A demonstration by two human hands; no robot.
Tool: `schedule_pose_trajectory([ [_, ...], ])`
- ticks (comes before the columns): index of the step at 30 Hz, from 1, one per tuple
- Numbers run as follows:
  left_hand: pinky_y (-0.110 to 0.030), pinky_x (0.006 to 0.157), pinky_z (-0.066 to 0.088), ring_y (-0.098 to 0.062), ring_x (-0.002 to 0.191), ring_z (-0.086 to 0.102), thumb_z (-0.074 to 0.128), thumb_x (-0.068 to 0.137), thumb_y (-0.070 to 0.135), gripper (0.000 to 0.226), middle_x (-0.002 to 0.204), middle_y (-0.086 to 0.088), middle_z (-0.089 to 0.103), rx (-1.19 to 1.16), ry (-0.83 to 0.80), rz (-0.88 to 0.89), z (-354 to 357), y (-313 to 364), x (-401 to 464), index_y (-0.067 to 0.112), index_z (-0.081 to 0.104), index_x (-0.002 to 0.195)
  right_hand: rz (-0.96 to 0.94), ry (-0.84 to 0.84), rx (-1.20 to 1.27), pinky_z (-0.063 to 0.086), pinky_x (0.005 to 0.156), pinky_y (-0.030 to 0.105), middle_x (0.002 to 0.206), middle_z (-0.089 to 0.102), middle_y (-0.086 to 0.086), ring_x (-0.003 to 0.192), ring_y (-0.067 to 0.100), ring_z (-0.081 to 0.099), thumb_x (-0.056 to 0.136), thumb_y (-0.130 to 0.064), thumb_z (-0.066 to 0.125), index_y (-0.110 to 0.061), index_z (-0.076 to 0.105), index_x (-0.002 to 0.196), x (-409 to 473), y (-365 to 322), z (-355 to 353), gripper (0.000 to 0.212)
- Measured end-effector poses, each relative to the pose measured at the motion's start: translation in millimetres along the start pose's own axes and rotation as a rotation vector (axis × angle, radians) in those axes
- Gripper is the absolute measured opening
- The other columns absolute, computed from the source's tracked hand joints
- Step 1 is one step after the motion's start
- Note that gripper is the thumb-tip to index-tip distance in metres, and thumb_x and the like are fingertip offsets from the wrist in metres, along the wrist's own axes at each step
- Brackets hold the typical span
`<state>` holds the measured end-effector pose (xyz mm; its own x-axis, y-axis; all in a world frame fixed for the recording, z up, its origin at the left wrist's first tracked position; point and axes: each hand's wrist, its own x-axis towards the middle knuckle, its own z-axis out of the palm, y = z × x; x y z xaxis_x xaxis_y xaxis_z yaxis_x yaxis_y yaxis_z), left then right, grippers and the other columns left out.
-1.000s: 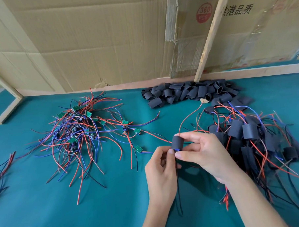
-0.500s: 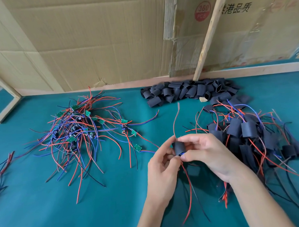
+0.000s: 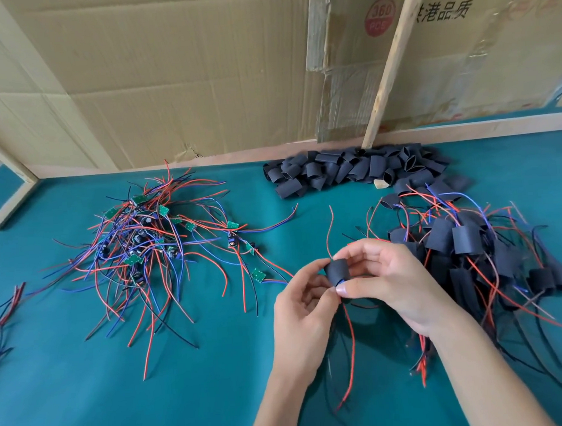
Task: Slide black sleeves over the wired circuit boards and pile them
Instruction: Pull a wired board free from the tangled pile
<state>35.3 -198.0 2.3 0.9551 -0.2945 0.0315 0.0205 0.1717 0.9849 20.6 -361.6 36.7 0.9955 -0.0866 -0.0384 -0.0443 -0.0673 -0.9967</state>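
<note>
Just below the middle of the view, both hands meet over a single black sleeve (image 3: pixel 337 271) with a wired circuit board inside it. The left hand (image 3: pixel 301 311) pinches the lower end of the sleeve between thumb and fingertips, and the right hand (image 3: pixel 389 282) grips its far side, thumb along the bottom edge. One red wire rises from the sleeve toward 12 o'clock; red and black wires hang from it toward 6 o'clock over the teal worktop (image 3: pixel 152 395).

At 9 o'clock lies the tangle of bare boards (image 3: pixel 139 248), green boards with red, blue and black leads. At 12 o'clock sits the heap of empty sleeves (image 3: pixel 352 171), against the cardboard wall (image 3: pixel 170 72). At 3 o'clock the finished pile (image 3: pixel 487 252) spreads, touching the right wrist.

The sleeve looks light and soft, likely to flatten if squeezed hard, so hold it at its edges to keep the mouth open. The board is probably small, stiff and fragile at its solder joints; pulling by the thin, floppy wires risks strain, so guiding the board itself seems safer.
</note>
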Motion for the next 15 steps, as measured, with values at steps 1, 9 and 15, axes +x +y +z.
schedule_pose_trajectory([
  [1, -0.022, 0.080, 0.055, -0.020, 0.090, 0.073, 0.065, 0.088, 0.005, 0.033, 0.098, -0.006, 0.077, -0.007, -0.013, -0.011, -0.3, 0.7, 0.0, 0.023, 0.074, 0.113, -0.008, 0.005, 0.006, 0.058, 0.076, 0.027, 0.092, 0.077, 0.007, 0.085, 0.021, 0.074, 0.061, -0.010, 0.087, -0.019, 0.077, 0.092, 0.2, -0.2, 1.2, 0.035],
  [9, -0.023, 0.070, 0.053, -0.014, 0.072, 0.065, 0.059, 0.082, 0.011, 0.036, 0.089, -0.012, 0.072, -0.036, 0.027, -0.009, 2.9, 0.9, -0.5, 0.015, 0.071, 0.116, -0.029, 0.045, -0.074, 0.057, 0.076, 0.027, 0.091, 0.077, 0.007, 0.080, 0.022, 0.074, 0.064, -0.011, 0.085, -0.020, 0.077, 0.093, -3.6, -8.0, 2.2, 0.032],
  [15, -0.009, 0.066, 0.047, -0.002, 0.073, 0.062, 0.059, 0.089, -0.012, 0.031, 0.094, 0.000, 0.070, 0.137, 0.329, 0.131, 10.3, -3.2, -1.1, 0.017, 0.068, 0.097, -0.200, 0.491, -0.427, 0.049, 0.066, 0.011, 0.077, 0.076, -0.014, 0.067, 0.001, 0.069, 0.070, -0.029, 0.086, -0.034, 0.077, 0.096, -12.6, -36.0, -20.4, 0.027],
])
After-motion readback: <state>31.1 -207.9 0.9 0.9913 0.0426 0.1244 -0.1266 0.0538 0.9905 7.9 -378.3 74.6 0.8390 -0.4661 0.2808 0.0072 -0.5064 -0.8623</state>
